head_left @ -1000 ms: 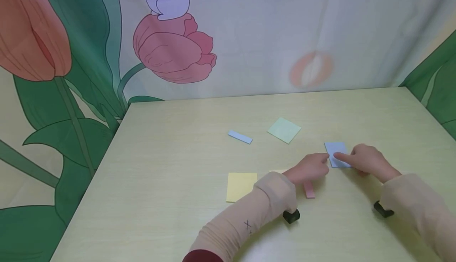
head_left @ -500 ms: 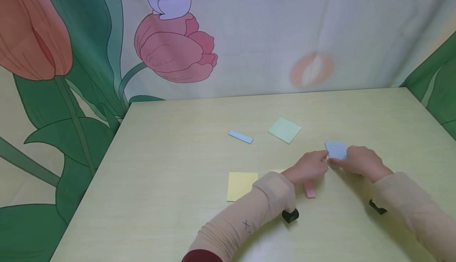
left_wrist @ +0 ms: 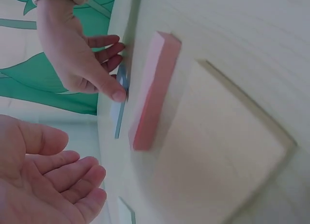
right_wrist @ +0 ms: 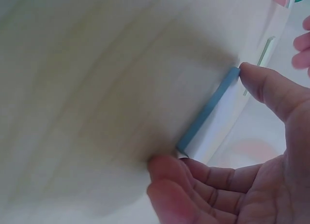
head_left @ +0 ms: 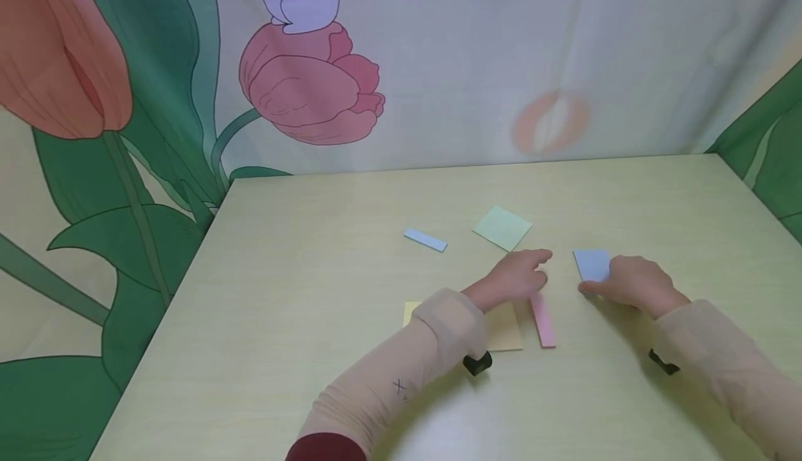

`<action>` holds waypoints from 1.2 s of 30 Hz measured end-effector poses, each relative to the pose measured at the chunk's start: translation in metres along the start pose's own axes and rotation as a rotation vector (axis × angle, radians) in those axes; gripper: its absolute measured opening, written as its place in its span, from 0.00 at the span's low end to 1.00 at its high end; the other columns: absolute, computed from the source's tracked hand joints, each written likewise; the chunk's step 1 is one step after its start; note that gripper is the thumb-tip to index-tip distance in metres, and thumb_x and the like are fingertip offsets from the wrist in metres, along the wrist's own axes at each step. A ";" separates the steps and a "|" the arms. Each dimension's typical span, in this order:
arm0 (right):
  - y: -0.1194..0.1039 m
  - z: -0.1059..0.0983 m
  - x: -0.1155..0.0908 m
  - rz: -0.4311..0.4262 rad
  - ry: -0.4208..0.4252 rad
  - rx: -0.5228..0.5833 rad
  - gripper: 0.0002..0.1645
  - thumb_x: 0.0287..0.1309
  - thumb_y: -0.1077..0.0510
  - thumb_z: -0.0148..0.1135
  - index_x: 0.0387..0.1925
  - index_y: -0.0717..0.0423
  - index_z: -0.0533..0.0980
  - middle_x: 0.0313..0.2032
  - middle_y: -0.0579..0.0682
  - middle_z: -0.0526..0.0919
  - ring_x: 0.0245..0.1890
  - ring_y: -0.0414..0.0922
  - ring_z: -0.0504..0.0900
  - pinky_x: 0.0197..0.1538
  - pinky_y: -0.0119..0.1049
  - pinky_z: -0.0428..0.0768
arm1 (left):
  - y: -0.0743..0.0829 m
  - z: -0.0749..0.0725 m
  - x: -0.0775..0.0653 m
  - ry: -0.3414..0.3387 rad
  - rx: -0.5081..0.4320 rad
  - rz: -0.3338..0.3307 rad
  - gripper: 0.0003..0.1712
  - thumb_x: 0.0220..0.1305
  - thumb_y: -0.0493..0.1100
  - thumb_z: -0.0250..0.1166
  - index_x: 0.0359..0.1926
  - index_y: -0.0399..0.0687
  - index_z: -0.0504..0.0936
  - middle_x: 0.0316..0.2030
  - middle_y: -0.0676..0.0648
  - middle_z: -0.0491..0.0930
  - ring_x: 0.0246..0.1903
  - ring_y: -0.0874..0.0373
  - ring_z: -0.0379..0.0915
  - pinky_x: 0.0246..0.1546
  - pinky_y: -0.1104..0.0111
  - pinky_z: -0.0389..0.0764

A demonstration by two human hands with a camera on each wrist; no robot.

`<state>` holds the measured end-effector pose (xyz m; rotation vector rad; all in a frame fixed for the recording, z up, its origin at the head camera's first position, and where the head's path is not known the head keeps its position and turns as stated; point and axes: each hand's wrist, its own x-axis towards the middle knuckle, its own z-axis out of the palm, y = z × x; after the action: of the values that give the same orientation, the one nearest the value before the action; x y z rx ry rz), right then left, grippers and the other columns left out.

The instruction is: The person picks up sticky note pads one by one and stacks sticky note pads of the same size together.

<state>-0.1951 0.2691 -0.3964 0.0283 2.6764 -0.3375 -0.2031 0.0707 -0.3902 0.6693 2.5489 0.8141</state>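
A light blue sticky note pad [head_left: 592, 264] lies on the right part of the table. My right hand [head_left: 640, 283] grips it by its sides; in the right wrist view the thumb is at one end of its blue edge [right_wrist: 208, 110] and the fingers at the other. My left hand [head_left: 510, 280] is held above the table, holding nothing, its fingers loosely bent. Beside it lie a narrow pink note pad [head_left: 544, 322] and a pale orange square pad [head_left: 504, 329], partly hidden by the left arm. The left wrist view shows the pink pad [left_wrist: 157, 88] as a thick block.
A pale green square pad [head_left: 503, 228] and a narrow blue pad [head_left: 426, 239] lie farther back on the table [head_left: 282, 322]. A yellow pad [head_left: 410, 310] is mostly covered by the left sleeve. A printed flower curtain [head_left: 451, 64] hangs behind the table's back edge.
My left hand has left the blue pad's near side and moved left and slightly back, uncovering the pink pad. The right hand slid left along the blue pad, then stayed there.
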 end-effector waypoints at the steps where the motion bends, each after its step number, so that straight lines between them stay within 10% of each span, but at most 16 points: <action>1: 0.000 0.000 0.000 0.000 -0.003 0.001 0.43 0.44 0.33 0.56 0.40 0.71 0.69 0.26 0.55 0.70 0.26 0.47 0.67 0.26 0.34 0.65 | -0.002 -0.002 -0.002 -0.004 0.018 0.005 0.25 0.62 0.39 0.46 0.62 0.48 0.63 0.59 0.50 0.68 0.57 0.60 0.65 0.55 0.74 0.66; 12: 0.000 0.001 0.001 -0.033 0.004 -0.036 0.42 0.44 0.33 0.55 0.38 0.71 0.69 0.26 0.55 0.70 0.25 0.47 0.67 0.25 0.34 0.64 | -0.025 -0.017 -0.015 -0.007 0.192 0.024 0.20 0.60 0.38 0.52 0.54 0.45 0.72 0.48 0.49 0.77 0.49 0.60 0.71 0.47 0.74 0.70; 20: 0.000 0.000 0.001 -0.028 -0.001 -0.038 0.42 0.45 0.33 0.54 0.39 0.71 0.68 0.28 0.57 0.71 0.26 0.48 0.67 0.25 0.34 0.66 | -0.033 -0.024 -0.027 -0.024 0.223 -0.119 0.18 0.57 0.39 0.55 0.51 0.47 0.75 0.46 0.51 0.78 0.43 0.61 0.73 0.42 0.74 0.72; 24: -0.001 -0.002 0.001 -0.025 -0.005 -0.045 0.40 0.46 0.35 0.55 0.38 0.71 0.68 0.27 0.57 0.70 0.26 0.48 0.67 0.25 0.34 0.66 | -0.036 -0.027 -0.031 -0.050 0.267 -0.180 0.03 0.55 0.39 0.56 0.26 0.46 0.75 0.22 0.54 0.72 0.22 0.63 0.64 0.22 0.76 0.64; 27: -0.003 -0.003 0.001 -0.018 -0.017 -0.047 0.40 0.46 0.35 0.55 0.39 0.71 0.68 0.27 0.57 0.70 0.26 0.48 0.67 0.26 0.34 0.65 | -0.038 -0.027 -0.034 -0.079 0.291 -0.222 0.15 0.53 0.38 0.56 0.14 0.48 0.62 0.13 0.53 0.55 0.15 0.62 0.51 0.15 0.75 0.53; 36: -0.003 -0.004 0.003 -0.009 -0.030 -0.032 0.34 0.46 0.36 0.54 0.34 0.66 0.68 0.24 0.53 0.68 0.23 0.45 0.65 0.23 0.33 0.63 | -0.041 -0.026 -0.036 -0.114 0.325 -0.304 0.18 0.53 0.39 0.57 0.11 0.49 0.61 0.11 0.54 0.57 0.13 0.62 0.54 0.13 0.75 0.56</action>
<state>-0.1997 0.2672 -0.3933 0.0008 2.6526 -0.2952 -0.1993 0.0105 -0.3881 0.3886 2.6110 0.2566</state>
